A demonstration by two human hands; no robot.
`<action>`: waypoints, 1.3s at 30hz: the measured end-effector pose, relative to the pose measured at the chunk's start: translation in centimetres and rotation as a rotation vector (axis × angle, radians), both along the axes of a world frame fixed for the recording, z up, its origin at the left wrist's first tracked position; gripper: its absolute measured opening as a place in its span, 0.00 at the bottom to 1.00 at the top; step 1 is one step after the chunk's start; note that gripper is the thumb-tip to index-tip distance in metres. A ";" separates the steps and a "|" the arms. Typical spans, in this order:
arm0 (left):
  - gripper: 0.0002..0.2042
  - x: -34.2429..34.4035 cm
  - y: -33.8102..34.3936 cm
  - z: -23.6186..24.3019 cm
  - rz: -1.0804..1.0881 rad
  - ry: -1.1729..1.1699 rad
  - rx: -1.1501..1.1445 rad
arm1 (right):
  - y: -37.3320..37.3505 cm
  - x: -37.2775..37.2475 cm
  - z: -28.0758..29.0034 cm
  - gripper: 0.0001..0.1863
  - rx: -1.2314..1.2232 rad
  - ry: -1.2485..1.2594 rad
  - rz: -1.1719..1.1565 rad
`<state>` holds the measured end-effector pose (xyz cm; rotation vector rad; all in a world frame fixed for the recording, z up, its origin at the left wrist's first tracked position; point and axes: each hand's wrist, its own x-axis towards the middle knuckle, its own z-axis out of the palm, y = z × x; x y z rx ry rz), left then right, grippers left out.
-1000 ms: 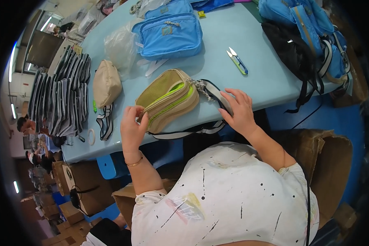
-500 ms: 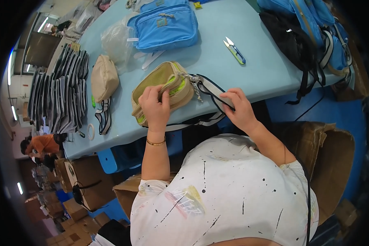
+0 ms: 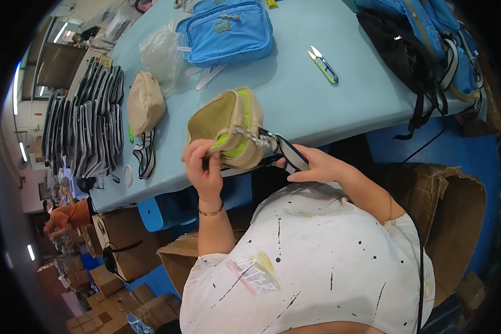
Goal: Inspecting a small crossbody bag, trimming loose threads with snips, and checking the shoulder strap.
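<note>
A beige waist bag with a mesh panel and bright green zip edging is tilted up at the near edge of the table. My left hand pinches its lower left edge between thumb and fingers. On the right, my right hand is closed round the black-and-white striped strap that comes off the bag's side. A braided cord hangs at the bag's front. The right fingertips are partly hidden behind the strap.
A second beige waist bag lies left, beside a stack of grey pieces and a tape ring. Farther back are a blue bag, clear plastic and thread snips. A black bag overhangs the right edge; a cardboard box stands below.
The beige bag has been tipped up and drawn toward me, off its flat rest. My right hand has moved lower and closer, its grip shifted along the strap.
</note>
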<state>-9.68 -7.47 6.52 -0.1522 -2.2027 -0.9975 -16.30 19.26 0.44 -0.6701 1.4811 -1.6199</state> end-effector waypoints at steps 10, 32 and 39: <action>0.06 -0.5 0.1 -0.5 0.064 0.058 0.015 | 1.2 -2.0 0.6 0.14 -0.585 -0.718 0.253; 0.14 -11.3 5.1 2.6 -0.297 -0.434 -0.886 | 4.7 -1.7 -0.7 0.25 -0.663 -0.415 -0.357; 0.06 -12.7 3.3 3.5 -0.614 -0.601 -0.696 | 6.9 -2.8 0.3 0.26 -0.234 -0.209 -0.587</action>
